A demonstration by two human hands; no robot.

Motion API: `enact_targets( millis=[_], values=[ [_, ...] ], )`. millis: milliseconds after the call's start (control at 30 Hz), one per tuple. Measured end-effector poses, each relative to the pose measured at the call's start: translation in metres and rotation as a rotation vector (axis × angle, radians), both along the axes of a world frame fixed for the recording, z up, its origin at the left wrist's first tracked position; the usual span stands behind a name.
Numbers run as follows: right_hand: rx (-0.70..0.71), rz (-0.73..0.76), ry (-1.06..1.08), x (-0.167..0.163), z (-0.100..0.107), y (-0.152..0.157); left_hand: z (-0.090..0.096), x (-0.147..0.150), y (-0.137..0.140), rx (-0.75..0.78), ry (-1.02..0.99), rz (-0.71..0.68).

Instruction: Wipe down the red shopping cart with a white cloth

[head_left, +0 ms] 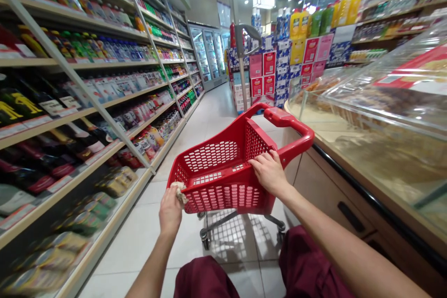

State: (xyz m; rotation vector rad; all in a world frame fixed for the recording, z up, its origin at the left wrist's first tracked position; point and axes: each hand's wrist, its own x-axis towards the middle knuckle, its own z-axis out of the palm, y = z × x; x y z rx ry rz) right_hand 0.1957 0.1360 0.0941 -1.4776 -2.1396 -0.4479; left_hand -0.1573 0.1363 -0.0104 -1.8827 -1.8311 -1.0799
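Note:
A red plastic shopping cart (223,198) stands sideways in front of me, its basket bare inside and its handle (303,137) to the right. At the basket's left front corner, my left hand (171,209) is closed on a crumpled whitish cloth (179,192), which is pressed against the rim. My right hand (270,172) grips the near rim by the handle end, fingers curled over the edge. Its thumb side faces the basket. Grey legs with casters (205,237) show below the basket.
Shelves of bottles and cans (104,102) line the left side. On the right is a wooden display counter (324,195) with clear covers. Stacked drink boxes (263,74) and a pole (241,74) stand ahead, with glass-door coolers (207,53) further back. Pale tiled floor (146,242) runs between.

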Motion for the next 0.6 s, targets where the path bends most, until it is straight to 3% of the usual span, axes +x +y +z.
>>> enact_targets(
  millis=[167,267,333,400,467,533,600],
  values=[
    [0.017,0.003,0.004,0.0,-0.003,0.002,0.006,0.044,0.005,0.039,0.048,-0.193],
    [0.032,0.008,0.006,0.006,-0.003,0.004,0.006,0.039,0.004,-0.002,0.085,-0.265],
    [0.036,0.01,0.007,0.008,-0.002,0.005,0.003,0.022,0.001,-0.026,0.068,-0.228],
    [0.035,0.007,0.006,0.008,-0.001,0.006,0.0,0.012,0.0,-0.015,-0.004,-0.105],
    [0.03,-0.008,-0.001,0.005,0.0,0.007,-0.003,0.019,0.002,0.025,-0.086,0.011],
    [0.023,-0.026,-0.01,0.002,-0.001,0.009,-0.002,0.044,0.007,0.054,-0.107,0.0],
    [0.017,-0.035,-0.017,0.0,-0.001,0.011,0.002,0.07,0.014,0.051,-0.046,-0.153]
  ],
)
